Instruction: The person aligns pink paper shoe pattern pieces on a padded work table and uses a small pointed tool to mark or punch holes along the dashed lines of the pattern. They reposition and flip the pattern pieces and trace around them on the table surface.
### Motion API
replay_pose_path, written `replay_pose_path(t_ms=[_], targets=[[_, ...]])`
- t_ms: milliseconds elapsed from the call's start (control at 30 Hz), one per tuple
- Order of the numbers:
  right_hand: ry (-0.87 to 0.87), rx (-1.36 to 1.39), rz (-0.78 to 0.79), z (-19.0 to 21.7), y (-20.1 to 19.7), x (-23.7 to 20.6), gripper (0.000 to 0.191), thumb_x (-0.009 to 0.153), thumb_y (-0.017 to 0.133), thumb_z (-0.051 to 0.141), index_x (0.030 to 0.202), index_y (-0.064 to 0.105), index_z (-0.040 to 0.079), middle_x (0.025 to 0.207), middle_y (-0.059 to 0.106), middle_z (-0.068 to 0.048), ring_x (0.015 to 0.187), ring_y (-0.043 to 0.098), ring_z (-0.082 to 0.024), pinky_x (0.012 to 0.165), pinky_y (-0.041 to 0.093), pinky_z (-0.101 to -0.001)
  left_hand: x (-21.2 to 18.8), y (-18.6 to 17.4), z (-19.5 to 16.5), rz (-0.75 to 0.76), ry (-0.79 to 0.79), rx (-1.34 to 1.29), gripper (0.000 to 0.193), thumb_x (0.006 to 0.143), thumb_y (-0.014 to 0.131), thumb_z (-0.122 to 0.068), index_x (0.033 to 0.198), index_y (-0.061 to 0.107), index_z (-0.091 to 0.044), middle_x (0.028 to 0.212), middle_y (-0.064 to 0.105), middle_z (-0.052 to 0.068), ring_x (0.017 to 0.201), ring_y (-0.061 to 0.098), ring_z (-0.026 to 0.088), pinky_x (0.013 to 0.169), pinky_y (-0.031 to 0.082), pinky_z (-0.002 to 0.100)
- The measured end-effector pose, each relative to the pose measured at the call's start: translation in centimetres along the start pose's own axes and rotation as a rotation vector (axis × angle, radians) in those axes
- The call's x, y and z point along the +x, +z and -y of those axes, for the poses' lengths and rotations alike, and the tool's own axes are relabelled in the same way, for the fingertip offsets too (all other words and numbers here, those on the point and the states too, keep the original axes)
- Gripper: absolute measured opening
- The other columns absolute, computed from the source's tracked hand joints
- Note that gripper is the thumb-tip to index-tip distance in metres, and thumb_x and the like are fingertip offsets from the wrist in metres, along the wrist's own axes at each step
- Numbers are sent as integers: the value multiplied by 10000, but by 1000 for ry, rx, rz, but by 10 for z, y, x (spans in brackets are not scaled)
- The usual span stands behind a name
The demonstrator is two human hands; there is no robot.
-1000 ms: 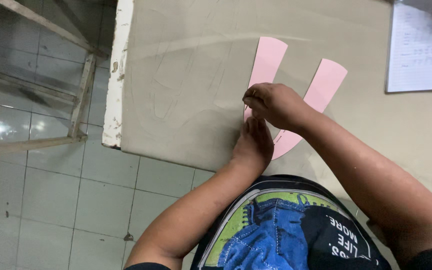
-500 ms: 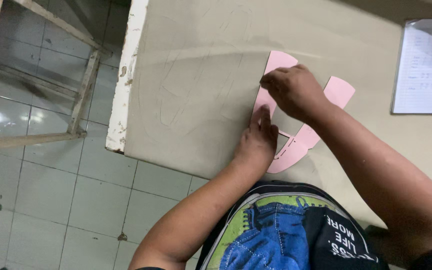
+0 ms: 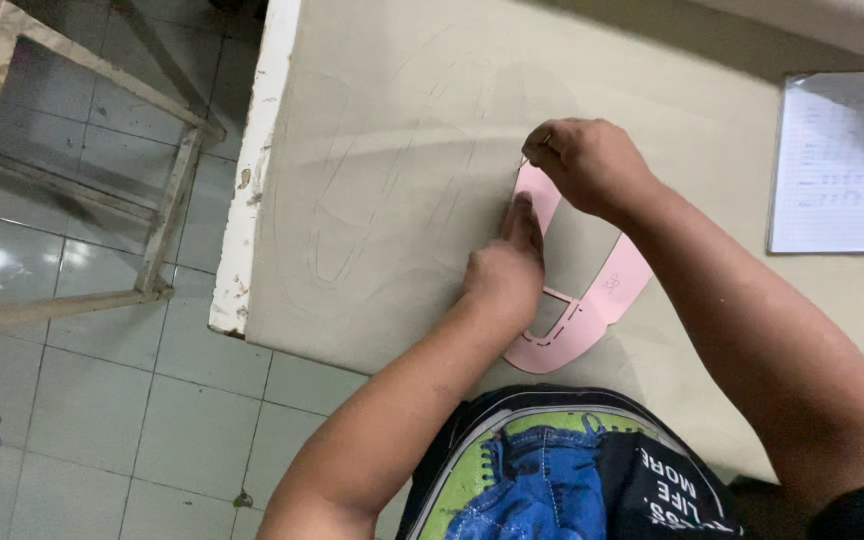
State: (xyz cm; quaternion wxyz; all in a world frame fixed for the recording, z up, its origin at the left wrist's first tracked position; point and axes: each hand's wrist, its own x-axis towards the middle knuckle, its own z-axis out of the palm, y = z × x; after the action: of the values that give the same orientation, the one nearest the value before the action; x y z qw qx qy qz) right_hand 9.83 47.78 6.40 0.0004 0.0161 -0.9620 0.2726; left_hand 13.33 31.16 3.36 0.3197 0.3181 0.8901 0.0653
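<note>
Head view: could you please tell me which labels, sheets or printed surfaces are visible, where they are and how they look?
Ruled paper sheet: far right on the beige table, white rectangle with faint rows of entries.
Shirt print: bottom centre on the person's shirt, a blue, green and black graphic with white lettering.

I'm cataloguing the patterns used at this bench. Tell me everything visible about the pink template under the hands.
The pink template is a thin, flat, U-shaped piece, seemingly card or plastic, with two long arms joined by a rounded base nearest the person and a small cut-out in that base. It lies flat on the beige sheet. The left hand presses one arm down; the right hand is at that arm's far tip, holding something too small to identify.
</note>
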Motion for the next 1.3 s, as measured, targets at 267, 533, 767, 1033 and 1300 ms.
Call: replay_pose_path(t_ms=[267,533,767,1033,1300], targets=[[3,34,-130,-13,-2,6,130,995,674,138,1043,739,37,995,752,-141,877,712,-343,763,565,-419,0,-34,3,79,56,104,941,819,627,18,1617,133,-42,1726,-12,119,1088,691,337,835,596,440],[25,6,-162,-13,1,-2,132,1009,660,141,1040,736,37,999,754,-136,869,717,-343,762,568,-422,-2,-36,7,35,95,84,913,827,587,34,1614,131,-44,1714,-15,132,1045,696,353,810,605,455],[98,-174,-125,-27,-18,-27,158,1028,678,180,1051,754,42,984,758,-153,862,724,-343,766,574,-425,-4,-39,9,33,117,98,873,857,562,37,1615,134,-30,1719,-24,117,1001,708,351,773,607,481],[215,40,-142,-29,-20,-45,163,1049,666,171,1070,732,24,989,766,-123,892,750,-263,790,582,-366,-6,-39,12,19,113,101,847,878,553,23,1625,176,-114,1728,2,101,943,720,324,763,605,476],[180,-21,-223,-29,-9,-59,165,1047,687,187,1081,732,33,1034,749,-165,872,728,-321,772,577,-391,-8,-41,16,-27,139,113,930,835,632,20,1630,203,-203,1721,21,88,991,711,295,752,609,441]])
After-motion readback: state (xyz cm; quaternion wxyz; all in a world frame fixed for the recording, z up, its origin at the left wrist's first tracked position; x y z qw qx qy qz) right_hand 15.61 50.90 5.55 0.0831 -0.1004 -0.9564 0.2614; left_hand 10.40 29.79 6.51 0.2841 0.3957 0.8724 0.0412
